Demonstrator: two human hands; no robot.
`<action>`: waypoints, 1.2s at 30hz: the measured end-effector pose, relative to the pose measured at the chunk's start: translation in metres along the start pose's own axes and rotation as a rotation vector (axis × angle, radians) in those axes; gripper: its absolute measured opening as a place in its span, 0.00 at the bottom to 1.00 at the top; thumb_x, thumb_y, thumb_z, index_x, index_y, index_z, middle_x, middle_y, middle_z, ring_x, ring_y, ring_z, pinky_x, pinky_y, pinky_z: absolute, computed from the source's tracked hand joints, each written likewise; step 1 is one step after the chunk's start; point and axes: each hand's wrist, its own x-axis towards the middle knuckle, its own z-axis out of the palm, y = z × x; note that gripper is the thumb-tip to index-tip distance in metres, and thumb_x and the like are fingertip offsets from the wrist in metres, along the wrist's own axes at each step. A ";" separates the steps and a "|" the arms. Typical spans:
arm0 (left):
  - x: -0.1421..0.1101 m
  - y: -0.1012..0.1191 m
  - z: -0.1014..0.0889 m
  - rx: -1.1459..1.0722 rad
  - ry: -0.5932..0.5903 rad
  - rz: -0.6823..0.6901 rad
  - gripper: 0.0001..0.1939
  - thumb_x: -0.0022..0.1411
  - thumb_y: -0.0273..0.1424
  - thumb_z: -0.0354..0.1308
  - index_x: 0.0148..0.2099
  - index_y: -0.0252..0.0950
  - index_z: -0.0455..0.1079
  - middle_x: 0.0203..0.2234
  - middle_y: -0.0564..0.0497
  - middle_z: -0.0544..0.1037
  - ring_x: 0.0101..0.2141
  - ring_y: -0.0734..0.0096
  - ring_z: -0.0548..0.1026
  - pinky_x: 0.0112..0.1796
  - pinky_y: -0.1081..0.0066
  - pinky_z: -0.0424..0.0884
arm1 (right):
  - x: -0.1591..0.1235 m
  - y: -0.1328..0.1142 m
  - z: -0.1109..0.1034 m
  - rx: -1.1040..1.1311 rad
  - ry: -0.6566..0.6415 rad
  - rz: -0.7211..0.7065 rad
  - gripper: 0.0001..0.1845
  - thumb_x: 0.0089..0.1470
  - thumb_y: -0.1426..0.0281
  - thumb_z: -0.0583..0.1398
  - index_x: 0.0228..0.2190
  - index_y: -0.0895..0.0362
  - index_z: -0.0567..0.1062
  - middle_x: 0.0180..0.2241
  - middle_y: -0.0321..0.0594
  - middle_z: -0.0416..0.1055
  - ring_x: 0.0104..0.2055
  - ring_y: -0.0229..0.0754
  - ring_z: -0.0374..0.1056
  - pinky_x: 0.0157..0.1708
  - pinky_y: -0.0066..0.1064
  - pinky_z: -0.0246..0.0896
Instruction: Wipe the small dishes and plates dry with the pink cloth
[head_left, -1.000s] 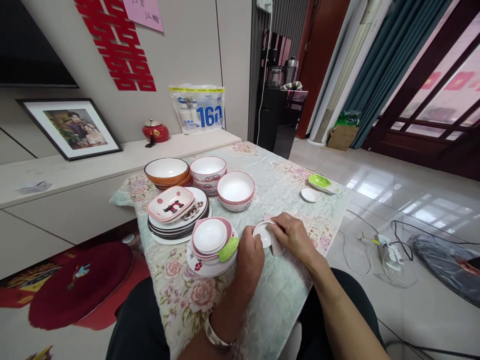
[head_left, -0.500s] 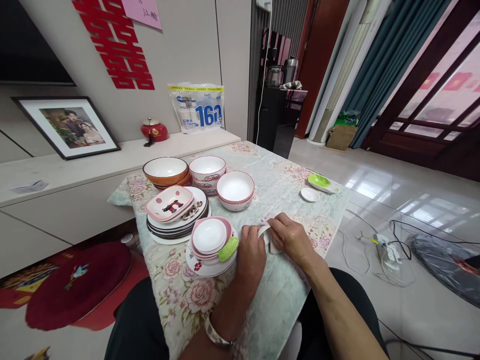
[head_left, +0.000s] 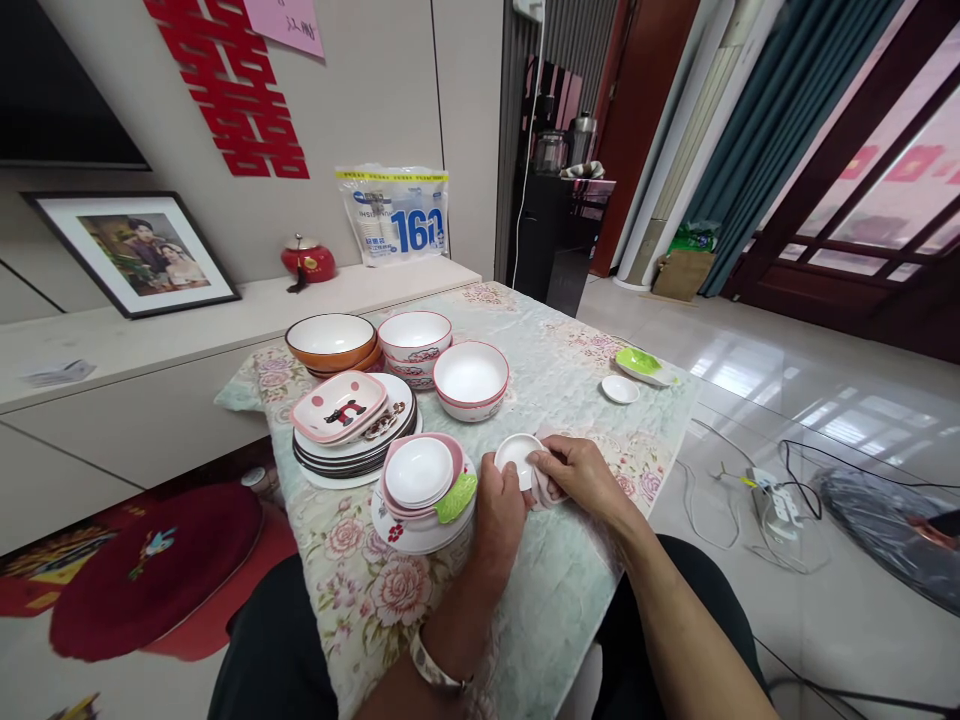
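Gripping small white dish [head_left: 516, 451] with left hand [head_left: 501, 508]; right hand [head_left: 583, 475] pinches its rim plus pale pink cloth [head_left: 547, 492]. Dish is over bench [head_left: 544, 585], just right of stacked small dishes [head_left: 418, 470].

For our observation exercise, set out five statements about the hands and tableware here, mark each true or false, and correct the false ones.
1. The left hand holds a small white dish. True.
2. The pale cloth is in the left hand. False: the pale cloth is in the right hand.
3. A pink dish with an animal picture sits atop a pile of plates. True.
4. The uppermost orange bowl is nested inside a red-rimmed bowl. False: the uppermost orange bowl stands left of the red-rimmed bowls.
5. The bag marked 160 stands on the white cabinet. True.
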 end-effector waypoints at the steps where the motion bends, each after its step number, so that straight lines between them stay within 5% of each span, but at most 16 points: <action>1: -0.001 0.002 -0.001 0.052 -0.004 0.018 0.05 0.65 0.32 0.44 0.40 0.38 0.60 0.27 0.52 0.69 0.23 0.69 0.69 0.25 0.69 0.65 | -0.001 -0.001 -0.001 -0.095 0.052 -0.071 0.16 0.62 0.64 0.55 0.23 0.55 0.67 0.19 0.33 0.65 0.22 0.37 0.63 0.24 0.27 0.57; 5: -0.007 0.009 -0.006 0.467 0.037 0.359 0.06 0.62 0.27 0.46 0.40 0.38 0.64 0.38 0.45 0.71 0.40 0.60 0.72 0.42 0.61 0.69 | -0.004 -0.001 -0.004 -0.494 0.204 -0.350 0.14 0.65 0.70 0.51 0.31 0.57 0.74 0.30 0.40 0.68 0.29 0.38 0.65 0.30 0.27 0.57; 8: -0.008 0.010 -0.007 0.590 0.011 0.440 0.10 0.63 0.24 0.44 0.41 0.38 0.64 0.37 0.44 0.72 0.41 0.59 0.72 0.44 0.60 0.68 | -0.005 0.001 -0.003 -0.561 0.193 -0.410 0.15 0.65 0.72 0.49 0.38 0.56 0.76 0.33 0.42 0.69 0.31 0.38 0.67 0.30 0.26 0.58; 14: -0.005 0.006 -0.002 0.521 0.112 0.289 0.08 0.63 0.24 0.43 0.40 0.38 0.61 0.36 0.43 0.74 0.39 0.59 0.74 0.40 0.61 0.69 | 0.002 0.003 -0.002 -0.352 0.225 -0.280 0.13 0.63 0.67 0.56 0.29 0.56 0.75 0.29 0.39 0.71 0.32 0.40 0.68 0.34 0.29 0.60; 19: 0.001 0.002 0.000 0.179 0.077 0.006 0.04 0.64 0.30 0.45 0.39 0.39 0.59 0.20 0.56 0.69 0.20 0.69 0.71 0.24 0.70 0.67 | -0.001 0.004 0.000 -0.034 0.031 -0.034 0.19 0.62 0.63 0.56 0.21 0.55 0.68 0.16 0.31 0.65 0.20 0.35 0.61 0.24 0.27 0.56; 22: 0.003 0.000 0.002 -0.104 0.019 -0.123 0.08 0.63 0.34 0.46 0.44 0.38 0.58 0.17 0.60 0.68 0.15 0.72 0.69 0.18 0.74 0.65 | -0.004 0.006 -0.006 0.015 -0.078 -0.003 0.21 0.62 0.62 0.55 0.19 0.55 0.68 0.15 0.30 0.64 0.19 0.35 0.61 0.24 0.27 0.57; 29: 0.000 0.009 0.005 -0.443 -0.010 -0.149 0.28 0.54 0.26 0.50 0.59 0.36 0.57 0.43 0.44 0.76 0.33 0.66 0.80 0.31 0.65 0.79 | -0.005 -0.001 -0.016 -0.115 0.294 -0.154 0.12 0.61 0.66 0.56 0.38 0.54 0.79 0.33 0.39 0.75 0.34 0.41 0.70 0.35 0.31 0.63; 33: -0.003 0.013 0.003 -0.570 -0.106 -0.129 0.37 0.48 0.22 0.50 0.63 0.36 0.56 0.53 0.41 0.74 0.47 0.60 0.77 0.40 0.62 0.79 | -0.004 -0.003 0.004 -0.279 0.293 -0.167 0.05 0.58 0.69 0.60 0.36 0.55 0.75 0.30 0.39 0.75 0.31 0.41 0.70 0.32 0.31 0.61; 36: -0.004 0.011 0.003 -0.445 -0.159 -0.074 0.37 0.46 0.22 0.51 0.62 0.37 0.61 0.53 0.43 0.75 0.50 0.59 0.76 0.43 0.63 0.78 | -0.001 0.001 0.020 -0.466 0.289 -0.182 0.05 0.59 0.70 0.58 0.35 0.56 0.75 0.33 0.43 0.75 0.34 0.44 0.71 0.35 0.32 0.62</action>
